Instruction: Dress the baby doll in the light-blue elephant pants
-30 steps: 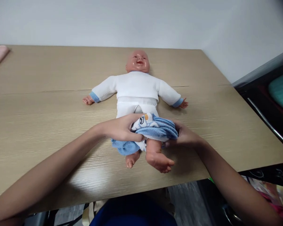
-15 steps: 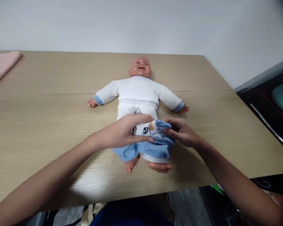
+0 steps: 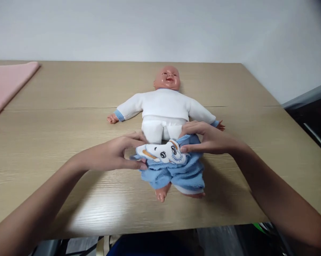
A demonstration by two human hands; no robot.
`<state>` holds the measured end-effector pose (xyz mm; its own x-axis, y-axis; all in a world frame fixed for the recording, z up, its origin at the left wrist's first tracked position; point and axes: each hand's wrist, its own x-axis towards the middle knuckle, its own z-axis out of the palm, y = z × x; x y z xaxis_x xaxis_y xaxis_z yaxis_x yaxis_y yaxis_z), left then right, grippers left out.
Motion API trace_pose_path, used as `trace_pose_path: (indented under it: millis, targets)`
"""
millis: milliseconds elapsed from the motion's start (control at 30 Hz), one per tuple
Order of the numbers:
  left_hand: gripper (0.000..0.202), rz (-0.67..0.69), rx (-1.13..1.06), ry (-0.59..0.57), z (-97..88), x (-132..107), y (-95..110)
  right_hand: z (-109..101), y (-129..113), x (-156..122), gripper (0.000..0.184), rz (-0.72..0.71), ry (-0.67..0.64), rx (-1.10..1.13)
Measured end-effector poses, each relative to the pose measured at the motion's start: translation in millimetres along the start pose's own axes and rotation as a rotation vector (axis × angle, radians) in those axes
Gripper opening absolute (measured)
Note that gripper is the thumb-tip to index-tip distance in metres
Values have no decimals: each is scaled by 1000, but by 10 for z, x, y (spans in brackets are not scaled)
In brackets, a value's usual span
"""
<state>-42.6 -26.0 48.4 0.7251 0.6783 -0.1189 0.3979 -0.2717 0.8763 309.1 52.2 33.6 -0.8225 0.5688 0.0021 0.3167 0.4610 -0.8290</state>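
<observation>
A baby doll (image 3: 165, 103) in a white long-sleeved top with blue cuffs lies on its back, head away from me. Its lower legs are inside blue fleece pants (image 3: 162, 176), bunched below the white thighs, with both feet partly showing at the leg openings. An embroidered animal face with a white muzzle, dark eyes and orange patches lies across the front. My left hand (image 3: 120, 153) pinches the waist edge at the left side. On the right side, my right hand (image 3: 205, 138) grips the waist between thumb and fingers, its fingertips against the doll's thigh.
The doll lies on a light wood table (image 3: 77, 135) with a seam across it. A folded pink cloth (image 3: 8, 85) lies at the far left, and a white wall (image 3: 123, 28) rises behind. Dark objects stand beyond the right edge.
My left hand has moved from the middle of the pants to their left side, uncovering the embroidered face. My right hand has shifted up on the waist. The view has moved slightly left.
</observation>
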Motion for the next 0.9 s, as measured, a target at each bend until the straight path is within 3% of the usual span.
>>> trace_pose_path:
  millis: [133, 233, 367, 433, 500, 567, 633, 767, 900]
  targets:
    - [43, 10, -15, 42, 58, -43, -81, -147, 49, 15, 42, -41, -120, 97]
    - [48, -17, 22, 85, 180, -22, -71, -152, -26, -21, 42, -43, -139, 16]
    - [33, -21, 25, 89, 313, 11, 8, 13, -290, -93, 37, -142, -91, -183]
    - [27, 10, -56, 62, 321, 9, 20, 106, -357, -94, 29, -142, -29, -88]
    - [24, -22, -204, 65, 299, 2, -12, 170, -320, -60, 24, -52, 165, 102]
    - [28, -95, -381, 152, 273, 4, -83, 202, -198, -6, 27, 59, 391, 242]
    - [31, -139, -482, 226, 259, 22, -180, 209, -52, 39, 32, 115, 498, 231]
    - [35, -153, -420, 325, 261, 101, -416, 163, 124, 49, 37, 74, 412, -25]
    - [42, 41, -205, 596, 211, 266, -640, 35, 153, 26, 34, 36, 305, 27]
